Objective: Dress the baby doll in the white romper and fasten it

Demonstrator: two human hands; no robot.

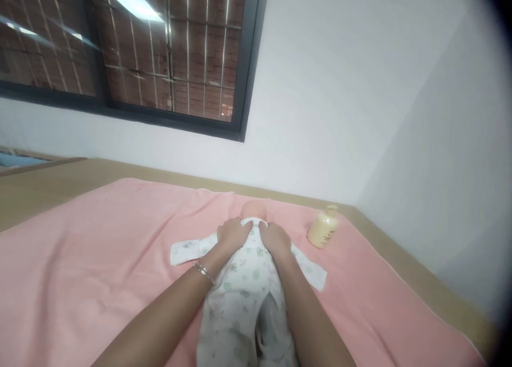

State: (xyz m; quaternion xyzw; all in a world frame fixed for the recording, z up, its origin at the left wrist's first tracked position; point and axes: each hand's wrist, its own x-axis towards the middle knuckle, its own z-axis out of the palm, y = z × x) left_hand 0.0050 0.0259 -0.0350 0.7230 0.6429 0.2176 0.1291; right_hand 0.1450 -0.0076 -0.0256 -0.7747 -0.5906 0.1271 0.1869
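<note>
A baby doll lies lengthwise in front of me, only its bare round head showing. Over its body is a white baby romper with small green prints, its sleeves spread out to both sides and a gap or fold near the legs. My left hand, with a silver bangle at the wrist, grips the romper at the left of the collar, thumb on top. On the collar's other side my right hand grips the cloth in the same way. The fingertips of both hands are partly hidden.
A pink blanket with soft folds covers most of the wooden surface. To the right of the doll stands a pale yellow pump bottle. Behind are a white wall and a dark-framed barred window.
</note>
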